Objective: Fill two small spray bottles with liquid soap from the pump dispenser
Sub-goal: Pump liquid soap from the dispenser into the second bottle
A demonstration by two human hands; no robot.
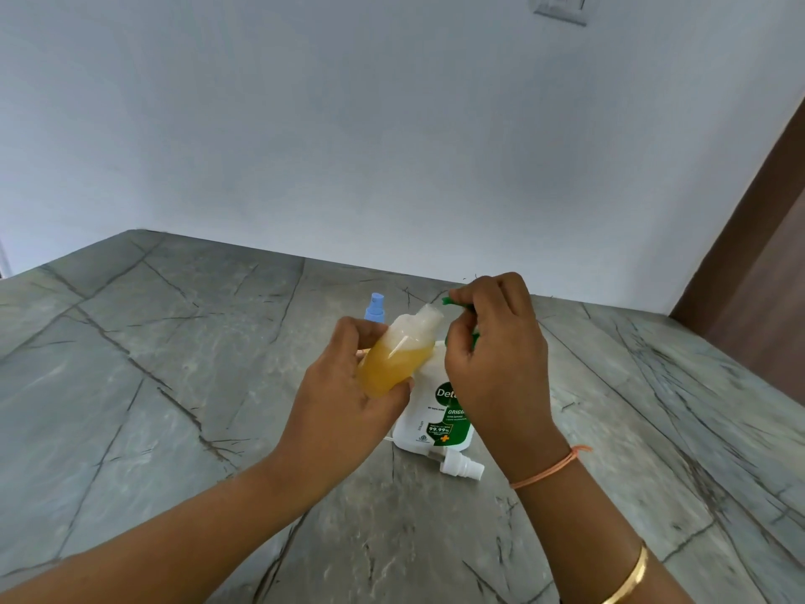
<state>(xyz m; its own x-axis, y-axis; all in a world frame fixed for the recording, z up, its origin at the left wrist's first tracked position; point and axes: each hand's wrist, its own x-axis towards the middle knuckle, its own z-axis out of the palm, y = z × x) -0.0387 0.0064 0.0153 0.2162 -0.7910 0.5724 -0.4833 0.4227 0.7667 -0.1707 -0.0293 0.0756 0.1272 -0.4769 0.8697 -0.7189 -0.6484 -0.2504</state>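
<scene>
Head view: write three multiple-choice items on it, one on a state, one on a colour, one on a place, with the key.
1. The small bottle in the left hand is:
A. capped and upright
B. capped and lying flat
C. uncapped and tilted
2. Its liquid is:
A. blue
B. yellow-orange
C. clear
3. The white spray cap lies:
A. on the counter, just this side of the soap dispenser
B. on the small bottle
C. in the left hand
Key: 1 C, its bare mouth leans toward the green pump. 2 B, yellow-orange under white foam. 3 A, it lies on its side by the dispenser's base.
</scene>
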